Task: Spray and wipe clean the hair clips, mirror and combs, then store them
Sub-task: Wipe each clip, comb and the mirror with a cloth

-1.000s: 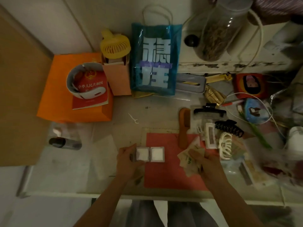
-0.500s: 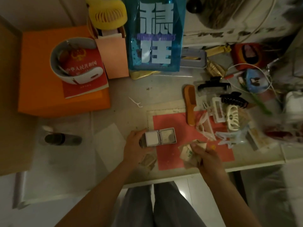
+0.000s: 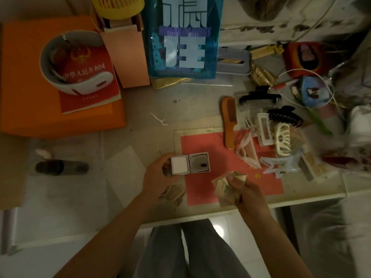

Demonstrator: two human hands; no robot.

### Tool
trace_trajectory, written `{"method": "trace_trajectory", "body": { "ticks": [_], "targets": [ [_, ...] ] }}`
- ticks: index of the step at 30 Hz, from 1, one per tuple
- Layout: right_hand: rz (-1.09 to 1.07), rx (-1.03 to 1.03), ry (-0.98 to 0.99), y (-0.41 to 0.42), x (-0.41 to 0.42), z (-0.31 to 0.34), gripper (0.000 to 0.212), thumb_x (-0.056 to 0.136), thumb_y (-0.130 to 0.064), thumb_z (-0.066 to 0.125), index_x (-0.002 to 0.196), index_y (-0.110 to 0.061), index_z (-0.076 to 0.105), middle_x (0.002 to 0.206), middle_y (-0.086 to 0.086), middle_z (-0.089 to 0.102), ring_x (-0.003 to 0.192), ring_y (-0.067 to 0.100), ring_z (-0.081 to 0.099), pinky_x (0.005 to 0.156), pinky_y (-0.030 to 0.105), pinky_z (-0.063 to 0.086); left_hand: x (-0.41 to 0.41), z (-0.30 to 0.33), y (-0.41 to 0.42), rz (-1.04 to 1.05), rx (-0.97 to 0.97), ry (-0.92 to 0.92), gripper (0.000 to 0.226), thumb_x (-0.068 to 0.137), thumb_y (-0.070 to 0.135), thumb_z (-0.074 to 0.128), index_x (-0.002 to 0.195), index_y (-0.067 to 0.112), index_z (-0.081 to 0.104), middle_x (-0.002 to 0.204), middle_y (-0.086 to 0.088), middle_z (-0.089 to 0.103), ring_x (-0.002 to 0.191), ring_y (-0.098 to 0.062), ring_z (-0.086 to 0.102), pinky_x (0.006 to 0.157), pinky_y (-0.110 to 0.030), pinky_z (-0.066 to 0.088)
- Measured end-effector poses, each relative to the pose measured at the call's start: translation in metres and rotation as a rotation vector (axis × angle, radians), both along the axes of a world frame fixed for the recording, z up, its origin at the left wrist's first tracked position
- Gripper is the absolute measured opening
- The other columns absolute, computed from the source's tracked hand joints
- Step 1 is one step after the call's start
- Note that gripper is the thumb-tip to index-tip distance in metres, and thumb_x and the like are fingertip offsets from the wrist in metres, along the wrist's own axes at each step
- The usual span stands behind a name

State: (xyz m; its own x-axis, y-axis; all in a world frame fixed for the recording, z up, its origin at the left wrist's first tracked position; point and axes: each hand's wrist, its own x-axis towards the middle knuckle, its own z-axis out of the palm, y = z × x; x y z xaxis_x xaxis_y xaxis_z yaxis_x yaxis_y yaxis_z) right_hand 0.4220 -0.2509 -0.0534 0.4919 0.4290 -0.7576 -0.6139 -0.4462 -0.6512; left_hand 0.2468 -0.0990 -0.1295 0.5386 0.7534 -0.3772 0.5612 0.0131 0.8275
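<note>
Lying open over the red mat's (image 3: pixel 230 187) left edge, compact mirror (image 3: pixel 189 163) gripped by left hand (image 3: pixel 160 177), crumpled wipe (image 3: pixel 226 187) pinched by right hand (image 3: pixel 248 194), wooden comb (image 3: pixel 229 121) & clips (image 3: pixel 281 137) nearby.

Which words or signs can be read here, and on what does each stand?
"中华人民共和国": red booklet, below a gold emblem; the small line beneath is blurred.
Large pale characters: blue translucent bag; top one cut off, lower one unclear.
Purple line across the bag: blurred.
Green print on crumpled tissue: unreadable.
</note>
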Motion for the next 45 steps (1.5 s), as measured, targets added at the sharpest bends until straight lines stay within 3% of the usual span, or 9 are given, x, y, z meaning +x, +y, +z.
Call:
{"method": "trace_trajectory", "body": {
  "ticks": [5, 10, 13, 22, 28, 31, 34, 40, 45],
  "targets": [
    [0.022, -0.007, 0.016, 0.002, 0.006, -0.001, 0.016, 0.085, -0.015, 0.063, 0.093, -0.002, 0.066, 0.089, 0.017, 0.070, 0.079, 0.030, 0.069, 0.062, 0.039, 0.056, 0.005, 0.013, -0.001, 0.073, -0.152, -0.059, 0.058, 0.067, -0.001, 0.081, 0.109, 0.031, 0.054, 0.096, 0.009, 0.066, 0.080, 0.002, 0.064, 0.070, -0.012, 0.051],
    [0.049, -0.008, 0.020, 0.007, 0.011, 0.009, 0.020, 0.084, -0.018, 0.064, 0.094, 0.000, 0.066, 0.089, 0.018, 0.070, 0.079, 0.030, 0.069, 0.062, 0.038, 0.056, 0.007, 0.031, -0.001, 0.142, -0.229, -0.101, 0.057, 0.066, -0.008, 0.079, 0.107, 0.023, 0.056, 0.094, 0.008, 0.066, 0.080, -0.003, 0.066, 0.066, -0.013, 0.052],
    [0.068, 0.035, 0.028, 0.014, 0.013, 0.022, 0.020, 0.084, -0.018, 0.062, 0.095, -0.001, 0.066, 0.088, 0.014, 0.072, 0.077, 0.026, 0.071, 0.057, 0.032, 0.055, 0.006, 0.054, 0.004, 0.165, -0.204, -0.145, 0.056, 0.067, -0.010, 0.077, 0.112, 0.015, 0.054, 0.095, 0.007, 0.066, 0.080, 0.004, 0.066, 0.065, -0.011, 0.052],
    [0.050, 0.264, 0.063, 0.044, 0.030, 0.086, 0.032, 0.080, -0.023, 0.061, 0.099, 0.001, 0.066, 0.096, 0.018, 0.072, 0.084, 0.026, 0.071, 0.067, 0.032, 0.058, 0.000, 0.157, 0.028, 0.234, -0.175, -0.348, 0.056, 0.070, -0.011, 0.073, 0.108, 0.025, 0.055, 0.102, -0.002, 0.071, 0.082, -0.018, 0.071, 0.063, -0.024, 0.056],
    [0.141, 0.395, 0.027, 0.061, 0.042, 0.138, 0.046, 0.085, -0.036, 0.052, 0.107, 0.003, 0.065, 0.086, 0.015, 0.071, 0.068, 0.019, 0.068, 0.054, 0.025, 0.052, -0.002, 0.220, 0.041, 0.151, -0.053, -0.382, 0.056, 0.067, -0.010, 0.075, 0.112, 0.017, 0.054, 0.094, 0.002, 0.074, 0.078, -0.019, 0.072, 0.065, -0.027, 0.059],
    [0.204, 0.429, -0.054, 0.070, 0.044, 0.161, 0.050, 0.087, -0.043, 0.053, 0.105, 0.000, 0.069, 0.092, 0.024, 0.065, 0.075, 0.035, 0.057, 0.061, 0.035, 0.044, 0.000, 0.246, 0.044, 0.074, 0.043, -0.380, 0.058, 0.067, -0.007, 0.077, 0.116, 0.016, 0.053, 0.100, 0.001, 0.073, 0.087, -0.017, 0.071, 0.071, -0.032, 0.060],
    [0.292, 0.481, -0.098, 0.078, 0.043, 0.182, 0.059, 0.088, -0.047, 0.053, 0.110, 0.006, 0.064, 0.088, 0.027, 0.062, 0.060, 0.030, 0.058, 0.054, 0.034, 0.046, 0.003, 0.269, 0.045, 0.011, 0.105, -0.384, 0.060, 0.068, -0.005, 0.077, 0.118, 0.016, 0.052, 0.102, 0.002, 0.073, 0.089, -0.016, 0.071, 0.074, -0.031, 0.059],
    [0.295, 0.584, -0.106, 0.087, 0.039, 0.218, 0.051, 0.080, -0.034, 0.058, 0.098, 0.013, 0.061, 0.081, 0.019, 0.066, 0.066, 0.021, 0.064, 0.056, 0.025, 0.053, 0.007, 0.307, 0.046, -0.030, 0.187, -0.409, 0.062, 0.065, -0.003, 0.079, 0.114, 0.024, 0.053, 0.100, 0.006, 0.073, 0.090, -0.011, 0.070, 0.070, -0.022, 0.056],
    [0.306, 0.610, -0.192, 0.096, 0.035, 0.244, 0.019, 0.070, -0.018, 0.066, 0.074, 0.000, 0.070, 0.071, 0.014, 0.070, 0.059, 0.018, 0.067, 0.051, 0.024, 0.052, 0.011, 0.331, 0.052, -0.043, 0.246, -0.434, 0.063, 0.065, -0.004, 0.079, 0.114, 0.027, 0.054, 0.105, 0.015, 0.070, 0.096, -0.006, 0.068, 0.072, -0.019, 0.055]
  ]
}}
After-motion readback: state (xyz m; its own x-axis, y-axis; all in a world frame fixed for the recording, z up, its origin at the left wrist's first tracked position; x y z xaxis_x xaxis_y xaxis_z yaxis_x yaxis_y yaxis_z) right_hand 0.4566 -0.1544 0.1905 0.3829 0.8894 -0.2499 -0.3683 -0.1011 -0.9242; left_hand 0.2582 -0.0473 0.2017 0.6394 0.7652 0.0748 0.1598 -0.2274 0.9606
